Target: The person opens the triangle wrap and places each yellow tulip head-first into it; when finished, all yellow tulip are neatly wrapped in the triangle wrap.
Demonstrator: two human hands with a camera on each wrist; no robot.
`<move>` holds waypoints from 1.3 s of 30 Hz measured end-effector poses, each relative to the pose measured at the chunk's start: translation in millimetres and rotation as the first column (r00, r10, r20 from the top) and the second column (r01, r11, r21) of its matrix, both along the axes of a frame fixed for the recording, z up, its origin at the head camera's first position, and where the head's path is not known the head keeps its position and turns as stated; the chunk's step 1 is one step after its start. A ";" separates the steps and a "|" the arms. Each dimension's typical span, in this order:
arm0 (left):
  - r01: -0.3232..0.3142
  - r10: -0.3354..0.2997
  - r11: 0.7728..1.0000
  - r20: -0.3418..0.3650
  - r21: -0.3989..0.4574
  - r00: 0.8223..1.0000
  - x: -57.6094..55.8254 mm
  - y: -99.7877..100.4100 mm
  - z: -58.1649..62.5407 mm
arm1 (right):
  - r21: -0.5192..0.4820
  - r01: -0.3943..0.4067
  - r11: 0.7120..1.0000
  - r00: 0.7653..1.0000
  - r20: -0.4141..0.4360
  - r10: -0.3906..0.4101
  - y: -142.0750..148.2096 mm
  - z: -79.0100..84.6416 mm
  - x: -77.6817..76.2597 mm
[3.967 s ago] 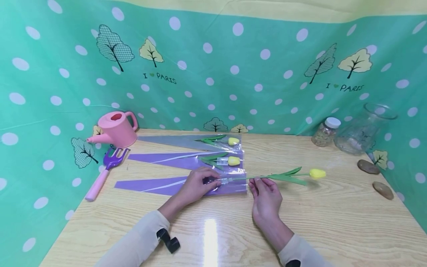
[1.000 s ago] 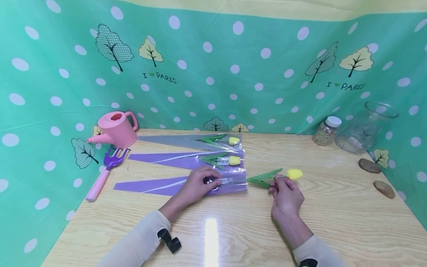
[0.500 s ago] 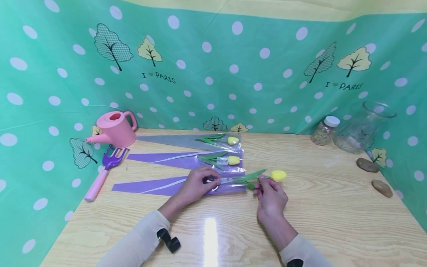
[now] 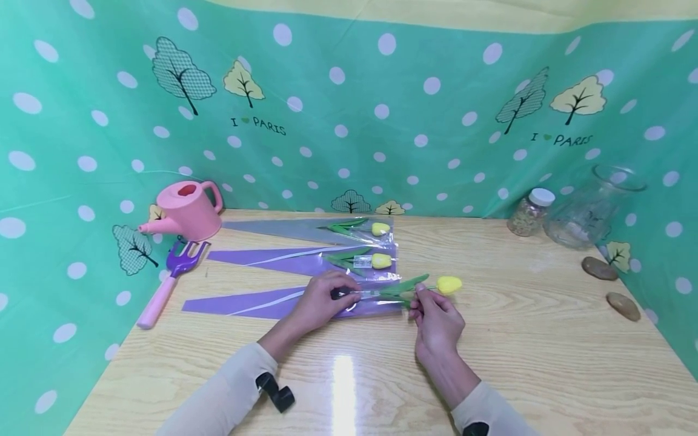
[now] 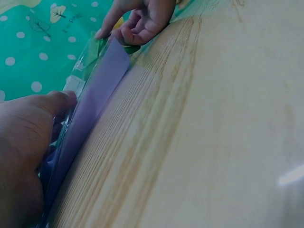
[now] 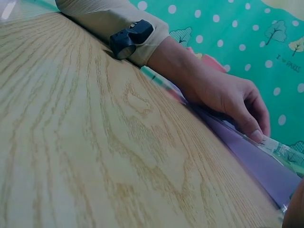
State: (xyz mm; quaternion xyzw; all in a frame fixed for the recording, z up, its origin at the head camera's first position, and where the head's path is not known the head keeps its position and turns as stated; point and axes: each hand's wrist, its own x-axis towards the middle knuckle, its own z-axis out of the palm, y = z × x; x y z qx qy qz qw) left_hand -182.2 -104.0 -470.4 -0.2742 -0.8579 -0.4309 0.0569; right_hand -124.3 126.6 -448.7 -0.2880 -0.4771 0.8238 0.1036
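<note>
In the head view, my left hand (image 4: 324,298) grips the front purple-and-clear flower sleeve (image 4: 240,304) near its wide mouth. My right hand (image 4: 438,324) pinches an artificial yellow tulip (image 4: 449,285) just behind its bloom. The tulip's stem and part of its green leaves lie inside the sleeve, while the bloom sticks out beyond the mouth. In the left wrist view, the thumb of the left hand (image 5: 28,142) presses on the clear film beside a small white label (image 5: 74,84). The right wrist view shows the left hand (image 6: 223,97) holding the sleeve against the table.
Behind lie two sleeved tulips, one in a purple sleeve (image 4: 272,256) and one in a grey sleeve (image 4: 272,227). A pink watering can (image 4: 191,209) and a hand fork (image 4: 163,293) are at left. A lidded jar (image 4: 529,215), glass vase (image 4: 580,218) and two stones (image 4: 600,268) are at right.
My right hand first shifted its hold rightward along the tulip toward the bloom, then moved left, sliding the stem and leaves further into the sleeve. The left hand has kept its place.
</note>
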 end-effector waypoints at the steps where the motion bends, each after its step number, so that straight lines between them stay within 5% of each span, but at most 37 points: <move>1: 0.000 0.000 1.000 0.000 -0.002 1.000 0.0 -0.4 -0.2 | 0.001 0.001 1.000 1.000 0.000 -0.001 -0.3 0.0 0.0; 12: 0.007 -0.007 1.000 0.014 -0.017 1.000 0.8 1.8 -0.5 | 0.015 -0.001 1.000 0.997 -0.075 0.003 23.1 9.1 -4.2; 16: 0.005 -0.005 1.000 0.020 -0.014 1.000 0.4 2.7 0.6 | 0.233 -0.093 0.968 0.984 -0.128 0.125 60.3 17.2 -17.7; 18: 0.004 -0.004 1.000 0.011 -0.009 1.000 0.0 2.5 0.9 | 0.429 -0.183 0.885 0.963 -0.104 0.249 81.2 19.0 -24.1; 21: 0.005 -0.005 1.000 -0.006 -0.007 1.000 -0.5 1.7 0.7 | 0.679 -0.314 0.664 0.892 -0.029 0.451 109.8 17.0 -31.5; 24: 0.004 -0.004 1.000 -0.006 -0.010 1.000 -0.7 0.9 0.1 | 0.789 -0.394 0.472 0.805 0.048 0.591 130.2 11.3 -36.7; 26: 0.004 -0.004 1.000 -0.001 -0.012 1.000 -0.7 0.4 -0.1 | 0.809 -0.437 0.393 0.755 0.092 0.649 138.2 7.3 -39.2; 29: 0.003 -0.003 1.000 0.004 -0.013 1.000 -0.8 0.0 -0.5 | 0.820 -0.479 0.313 0.696 0.137 0.705 144.6 1.7 -42.7; 32: 0.003 -0.003 1.000 0.009 -0.014 1.000 -0.8 -0.2 -1.1 | 0.825 -0.498 0.268 0.654 0.154 0.741 147.7 -2.3 -46.2; 39: -0.002 0.002 1.000 0.028 -0.022 1.000 0.1 -0.5 0.3 | 0.837 -0.520 0.169 0.614 0.228 0.756 148.7 -7.2 -48.7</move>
